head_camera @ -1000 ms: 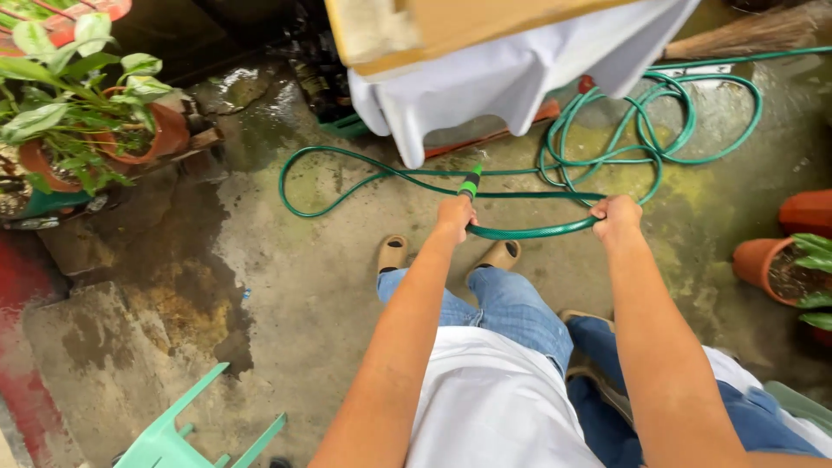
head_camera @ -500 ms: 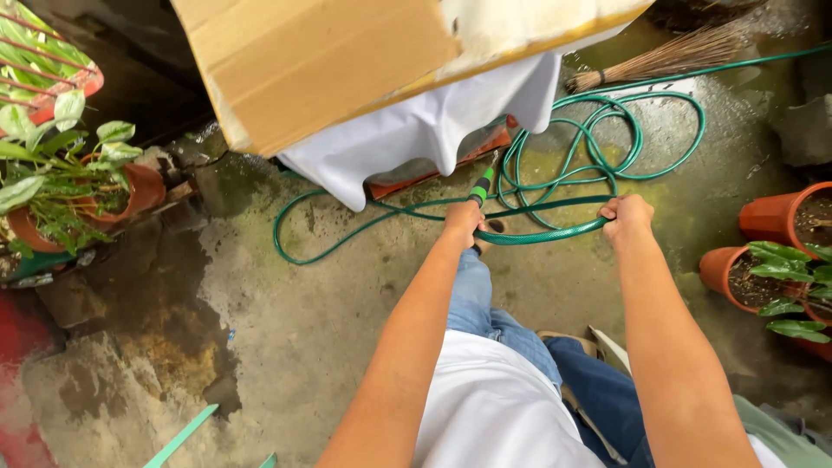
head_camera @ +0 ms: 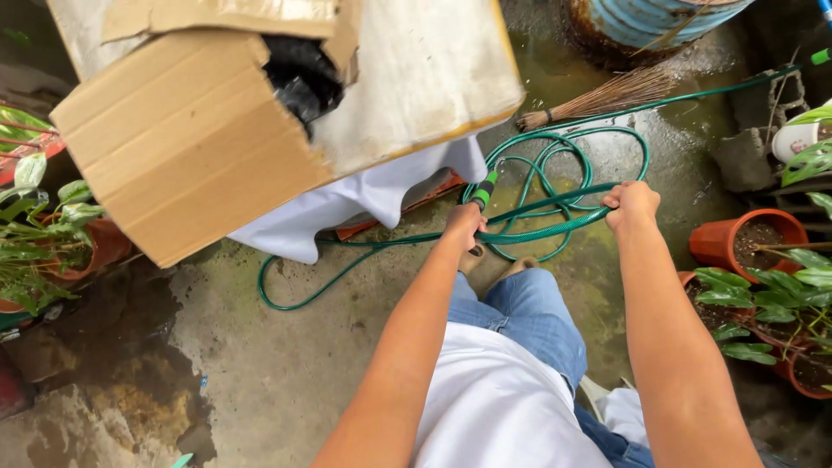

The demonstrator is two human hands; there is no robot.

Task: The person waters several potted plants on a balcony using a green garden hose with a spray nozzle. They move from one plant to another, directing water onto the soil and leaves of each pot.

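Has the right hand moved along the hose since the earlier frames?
Cannot tell along the hose; the right hand stays clenched on it, now nearer the broom as the camera shifted.

This is a home's back yard or patio, an outdoor working corner. The wet concrete floor (head_camera: pixel 286 364) is stained green with moss, and a green garden hose (head_camera: pixel 555 165) lies coiled across it. Terracotta pots with leafy plants (head_camera: pixel 754 286) line both sides, a twig broom (head_camera: pixel 598 95) lies nearby, and a rusty blue barrel (head_camera: pixel 650 22) stands behind.
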